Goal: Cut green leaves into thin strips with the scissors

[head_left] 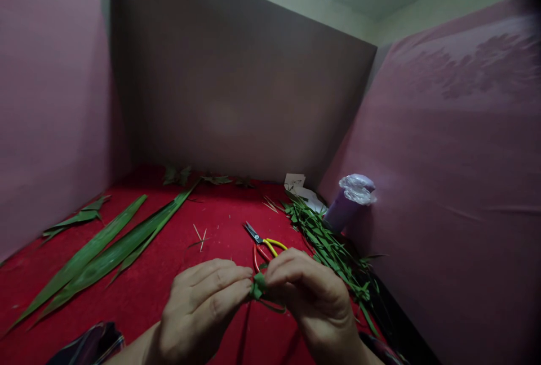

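My left hand (203, 303) and my right hand (310, 294) meet low in the middle of the view. Both pinch a small folded piece of green leaf strip (258, 286) between their fingertips, with a thin loop of the strip hanging under it. Just behind my hands lie small scissors (264, 244) with yellow and red handles, their blades pointing away to the left.
Long green leaves (105, 255) lie on the red cloth (220, 218) at the left. A pile of cut leaf strips (329, 244) runs along the right, beside a purple cylinder (349, 201) capped with plastic wrap. Thin sticks (200, 236) are scattered mid-cloth. Pink and grey panels wall in the space.
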A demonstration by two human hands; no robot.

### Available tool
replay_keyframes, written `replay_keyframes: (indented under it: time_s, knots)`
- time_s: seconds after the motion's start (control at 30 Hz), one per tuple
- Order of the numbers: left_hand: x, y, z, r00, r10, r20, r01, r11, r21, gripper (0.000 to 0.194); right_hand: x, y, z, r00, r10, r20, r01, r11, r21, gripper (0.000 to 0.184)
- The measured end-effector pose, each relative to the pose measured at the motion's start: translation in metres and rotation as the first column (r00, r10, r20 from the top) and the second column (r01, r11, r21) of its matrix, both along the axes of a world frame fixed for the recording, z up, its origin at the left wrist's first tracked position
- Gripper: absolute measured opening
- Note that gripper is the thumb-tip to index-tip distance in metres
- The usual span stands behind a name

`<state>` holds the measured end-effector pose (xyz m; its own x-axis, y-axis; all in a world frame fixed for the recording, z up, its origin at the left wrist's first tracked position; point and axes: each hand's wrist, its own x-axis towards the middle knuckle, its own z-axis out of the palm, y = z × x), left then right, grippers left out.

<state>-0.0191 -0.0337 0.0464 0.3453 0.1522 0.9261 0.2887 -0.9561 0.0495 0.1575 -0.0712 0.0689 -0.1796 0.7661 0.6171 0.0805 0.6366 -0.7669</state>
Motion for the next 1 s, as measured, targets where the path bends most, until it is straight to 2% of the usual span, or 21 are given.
replay_keyframes:
  time_s: [0.2,0.33,0.53,0.63,0.73,0.8,0.87,1.0]
  knots:
    - [0.004,-0.001,0.003,0.997,-0.076,-0.006,0.072,0.969,-0.237,0.016,0.000,0.004,-0.005,0.999,-0.038,-0.021,0.038,0.999,0.036,0.016]
    - [0.006,0.000,0.005,0.988,-0.149,0.042,0.155,0.967,-0.202,0.016,-0.003,0.006,-0.006,0.998,-0.058,-0.035,0.059,0.998,0.020,0.013]
    - [0.007,0.002,0.003,0.985,-0.140,0.100,0.158,0.964,-0.213,0.013,-0.004,0.007,-0.007,0.998,-0.065,-0.021,0.064,0.997,-0.034,0.011]
    - [0.006,0.002,0.003,0.982,-0.152,0.111,0.174,0.958,-0.226,0.013,-0.002,0.007,-0.009,0.995,-0.101,-0.014,0.097,0.979,-0.177,0.003]
    - [0.004,0.003,0.001,0.975,-0.177,0.133,0.205,0.948,-0.244,0.019,0.001,0.006,-0.008,0.996,-0.073,0.059,0.088,0.939,-0.331,0.008]
    - [0.003,0.004,-0.002,0.967,-0.203,0.153,0.236,0.939,-0.250,0.026,0.005,0.004,-0.006,0.993,-0.031,0.118,0.074,0.923,-0.377,0.012]
    - [0.002,0.005,-0.004,0.961,-0.223,0.163,0.259,0.931,-0.256,0.030,0.009,0.002,-0.004,0.987,0.011,0.161,0.052,0.923,-0.382,0.015]
    - [0.004,0.006,-0.005,0.963,-0.210,0.170,0.248,0.937,-0.245,0.028,0.017,0.000,-0.002,0.978,0.045,0.204,0.020,0.952,-0.305,0.015]
